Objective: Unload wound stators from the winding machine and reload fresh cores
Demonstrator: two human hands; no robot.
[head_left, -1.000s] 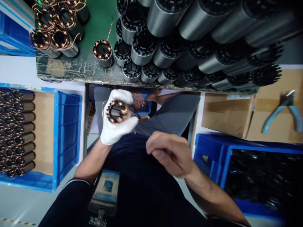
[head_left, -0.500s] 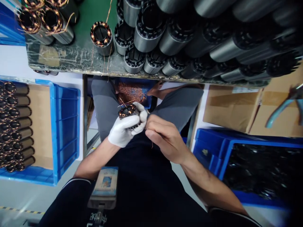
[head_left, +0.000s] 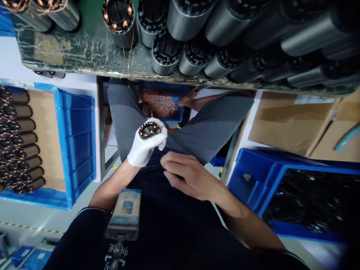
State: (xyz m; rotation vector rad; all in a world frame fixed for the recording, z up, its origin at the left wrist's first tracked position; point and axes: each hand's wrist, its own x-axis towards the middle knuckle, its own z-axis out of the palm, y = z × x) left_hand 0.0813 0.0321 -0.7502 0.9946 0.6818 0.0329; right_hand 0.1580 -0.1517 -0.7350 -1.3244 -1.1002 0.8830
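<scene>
In my white-gloved left hand (head_left: 147,146) is a motor stator (head_left: 149,130), a cylinder with copper coils around its open end. Its coil end tilts up toward the bench, and the gloved fingers wrap round its body, hiding most of it. A short copper wire stands up behind it. My bare right hand (head_left: 188,174) hovers a little to the right and nearer my body, apart from the stator. Its fingers are curled and slightly blurred; whether anything thin is between them cannot be seen.
Above, a worn green bench (head_left: 81,56) carries a wound stator (head_left: 120,28) with trailing wires and several bare stator cores (head_left: 167,54). A blue bin of copper scraps (head_left: 159,103) sits below. Wound stators (head_left: 25,150) fill a blue crate (head_left: 77,146) at left; another crate (head_left: 253,187) stands right.
My right hand has moved away from the stator, toward my body. The stator has shifted slightly left and up, and the long loose wires over its coils no longer show. The view has shifted.
</scene>
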